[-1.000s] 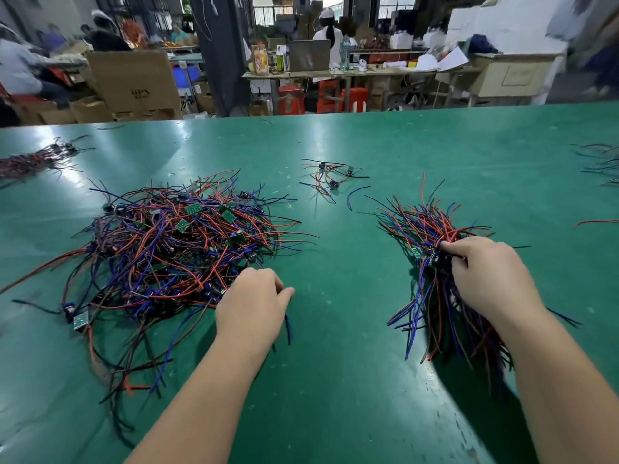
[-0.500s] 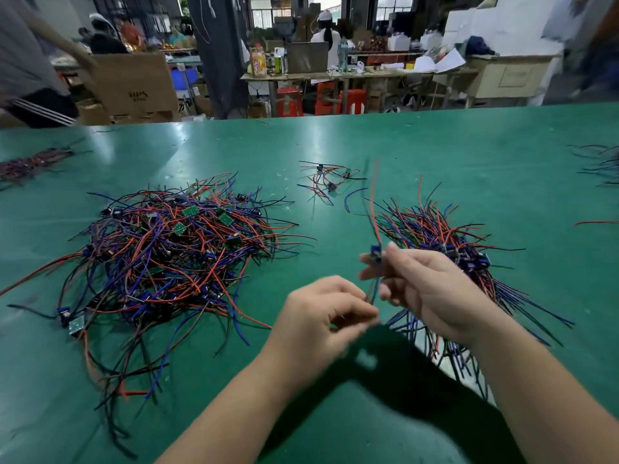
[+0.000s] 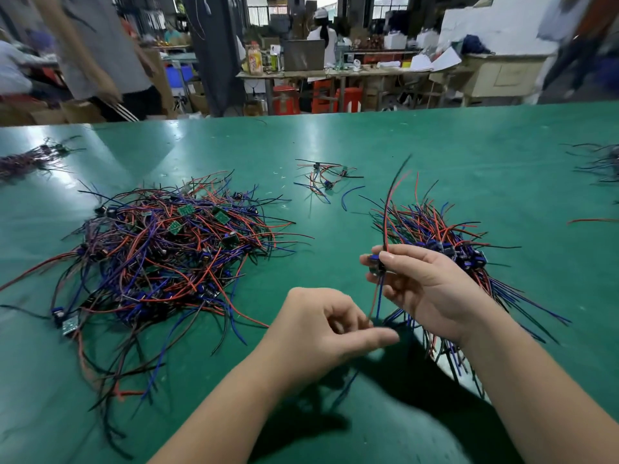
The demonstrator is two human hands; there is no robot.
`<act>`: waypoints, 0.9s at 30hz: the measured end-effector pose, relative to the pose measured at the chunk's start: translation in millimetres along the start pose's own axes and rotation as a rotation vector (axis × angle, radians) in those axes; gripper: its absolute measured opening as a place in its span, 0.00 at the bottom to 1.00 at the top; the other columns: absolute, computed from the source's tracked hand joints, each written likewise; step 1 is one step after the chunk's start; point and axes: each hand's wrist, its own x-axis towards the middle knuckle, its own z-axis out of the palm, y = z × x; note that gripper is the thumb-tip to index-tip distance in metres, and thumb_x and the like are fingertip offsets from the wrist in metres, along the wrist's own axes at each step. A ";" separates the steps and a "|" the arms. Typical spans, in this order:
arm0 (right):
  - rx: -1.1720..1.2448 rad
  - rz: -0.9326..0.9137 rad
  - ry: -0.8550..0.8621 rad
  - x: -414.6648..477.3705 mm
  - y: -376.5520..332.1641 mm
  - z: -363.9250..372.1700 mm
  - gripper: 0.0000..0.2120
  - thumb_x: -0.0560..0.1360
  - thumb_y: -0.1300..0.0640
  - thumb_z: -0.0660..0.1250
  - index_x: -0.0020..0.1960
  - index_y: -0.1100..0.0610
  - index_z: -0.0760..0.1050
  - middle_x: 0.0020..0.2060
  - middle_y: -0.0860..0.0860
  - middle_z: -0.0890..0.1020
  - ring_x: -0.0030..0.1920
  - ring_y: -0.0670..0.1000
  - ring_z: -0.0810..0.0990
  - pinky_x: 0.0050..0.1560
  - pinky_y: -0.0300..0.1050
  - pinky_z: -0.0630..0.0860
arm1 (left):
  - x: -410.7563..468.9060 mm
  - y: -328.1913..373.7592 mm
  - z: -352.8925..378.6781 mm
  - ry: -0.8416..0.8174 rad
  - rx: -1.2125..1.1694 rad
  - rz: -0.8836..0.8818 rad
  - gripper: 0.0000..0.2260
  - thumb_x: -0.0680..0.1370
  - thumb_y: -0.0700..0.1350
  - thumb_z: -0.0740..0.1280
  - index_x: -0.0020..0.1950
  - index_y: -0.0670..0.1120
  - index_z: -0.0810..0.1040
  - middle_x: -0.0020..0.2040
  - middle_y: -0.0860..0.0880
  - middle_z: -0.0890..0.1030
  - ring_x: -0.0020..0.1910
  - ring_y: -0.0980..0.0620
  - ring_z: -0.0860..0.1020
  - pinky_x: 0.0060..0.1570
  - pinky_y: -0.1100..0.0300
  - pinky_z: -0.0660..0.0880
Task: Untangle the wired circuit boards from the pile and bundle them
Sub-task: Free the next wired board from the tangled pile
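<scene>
Over the green table (image 3: 402, 145), between pile (image 3: 160, 256) and bundle (image 3: 435, 229), a seemingly light wired circuit board (image 3: 377, 262) is pinched at its stiff body by the right hand (image 3: 428, 289) — its limp leads by the left hand (image 3: 321, 329).

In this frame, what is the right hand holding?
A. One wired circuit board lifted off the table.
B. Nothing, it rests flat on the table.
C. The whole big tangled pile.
A: the right hand pinches a single wired board in the air, wires sticking up and hanging down, with the bundle lying on the table behind it.
</scene>
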 end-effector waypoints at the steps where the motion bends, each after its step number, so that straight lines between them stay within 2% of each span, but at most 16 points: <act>1: 0.026 0.013 -0.020 -0.3 0.4 1.4 0.06 0.63 0.61 0.69 0.38 0.58 0.83 0.40 0.55 0.85 0.37 0.51 0.84 0.31 0.34 0.77 | 0.4 1.0 0.1 0.041 -0.065 -0.087 0.26 0.65 0.63 0.74 0.31 0.40 0.74 0.29 0.50 0.81 0.26 0.54 0.78 0.28 0.60 0.75; 3: 0.066 0.040 -0.050 -1.2 1.7 4.9 0.07 0.62 0.62 0.69 0.37 0.59 0.84 0.37 0.55 0.85 0.34 0.51 0.84 0.31 0.36 0.78 | 5.1 1.0 -1.1 0.170 -0.177 -0.256 0.29 0.61 0.68 0.73 0.32 0.41 0.73 0.30 0.42 0.82 0.30 0.44 0.82 0.33 0.49 0.80; 4: 0.056 0.053 -0.059 -1.6 3.5 6.6 0.07 0.62 0.62 0.69 0.37 0.59 0.85 0.36 0.55 0.84 0.32 0.50 0.83 0.31 0.36 0.78 | 7.9 0.7 -1.5 0.228 -0.242 -0.324 0.27 0.59 0.66 0.75 0.32 0.43 0.73 0.32 0.39 0.82 0.32 0.41 0.83 0.35 0.47 0.80; 6: -0.033 0.069 -0.071 -1.7 9.3 10.3 0.06 0.62 0.61 0.70 0.37 0.58 0.85 0.35 0.53 0.84 0.32 0.47 0.83 0.31 0.34 0.77 | 11.2 2.5 -0.8 0.271 -0.427 -0.424 0.23 0.59 0.56 0.81 0.39 0.42 0.77 0.34 0.39 0.83 0.35 0.42 0.83 0.33 0.54 0.79; 9: -0.181 0.048 -0.056 -1.4 16.7 14.6 0.06 0.61 0.56 0.72 0.36 0.55 0.84 0.34 0.51 0.84 0.33 0.44 0.81 0.32 0.32 0.72 | 10.8 3.2 3.3 0.234 -0.637 -0.532 0.17 0.62 0.46 0.76 0.45 0.38 0.80 0.34 0.43 0.84 0.32 0.51 0.82 0.31 0.64 0.76; 11: -0.292 -0.001 -0.002 0.2 19.2 13.4 0.08 0.59 0.53 0.74 0.35 0.56 0.83 0.31 0.50 0.82 0.31 0.44 0.77 0.31 0.33 0.68 | 10.4 2.9 4.3 0.177 -0.653 -0.576 0.10 0.66 0.42 0.75 0.43 0.39 0.82 0.31 0.46 0.82 0.29 0.55 0.80 0.30 0.65 0.76; 13: -0.332 -0.032 0.033 1.5 20.0 11.5 0.04 0.62 0.57 0.75 0.34 0.58 0.82 0.27 0.50 0.79 0.27 0.43 0.73 0.28 0.33 0.66 | 11.0 3.3 2.7 0.117 -0.659 -0.607 0.05 0.66 0.42 0.75 0.39 0.41 0.84 0.31 0.46 0.81 0.28 0.54 0.80 0.30 0.65 0.76; 16: -0.238 -0.045 0.075 5.0 16.9 7.2 0.05 0.68 0.68 0.72 0.35 0.62 0.79 0.27 0.53 0.79 0.24 0.44 0.72 0.23 0.33 0.65 | 9.9 6.1 -0.9 -0.014 -0.666 -0.646 0.04 0.63 0.44 0.75 0.33 0.44 0.84 0.32 0.45 0.82 0.29 0.54 0.80 0.29 0.65 0.75; 22: -0.066 -0.113 0.321 9.8 -7.0 -14.2 0.05 0.69 0.70 0.70 0.39 0.62 0.78 0.27 0.52 0.81 0.25 0.43 0.75 0.25 0.31 0.69 | 1.8 10.6 0.8 -0.390 -0.574 -0.662 0.08 0.72 0.40 0.73 0.33 0.46 0.83 0.33 0.47 0.82 0.31 0.55 0.81 0.31 0.66 0.76; 25: -0.091 -0.132 0.363 11.4 -6.9 -19.5 0.04 0.69 0.68 0.72 0.39 0.60 0.80 0.27 0.52 0.82 0.25 0.43 0.76 0.24 0.32 0.70 | 1.3 14.4 -2.1 -0.435 -0.567 -0.658 0.05 0.73 0.39 0.72 0.36 0.45 0.83 0.32 0.47 0.81 0.29 0.55 0.80 0.29 0.67 0.75; 26: -0.105 -0.148 0.382 12.6 -6.0 -20.0 0.04 0.69 0.66 0.72 0.38 0.59 0.80 0.27 0.52 0.81 0.24 0.44 0.75 0.23 0.33 0.69 | 1.3 15.8 -4.2 -0.453 -0.561 -0.655 0.02 0.73 0.39 0.72 0.41 0.44 0.83 0.33 0.47 0.81 0.29 0.55 0.79 0.29 0.67 0.75; 27: -0.116 -0.167 0.400 13.5 -5.4 -19.6 0.04 0.70 0.64 0.72 0.38 0.58 0.79 0.26 0.52 0.81 0.23 0.44 0.74 0.22 0.33 0.68 | 1.4 15.9 -5.6 -0.474 -0.551 -0.644 0.03 0.74 0.39 0.71 0.46 0.45 0.83 0.34 0.48 0.81 0.29 0.55 0.79 0.30 0.67 0.75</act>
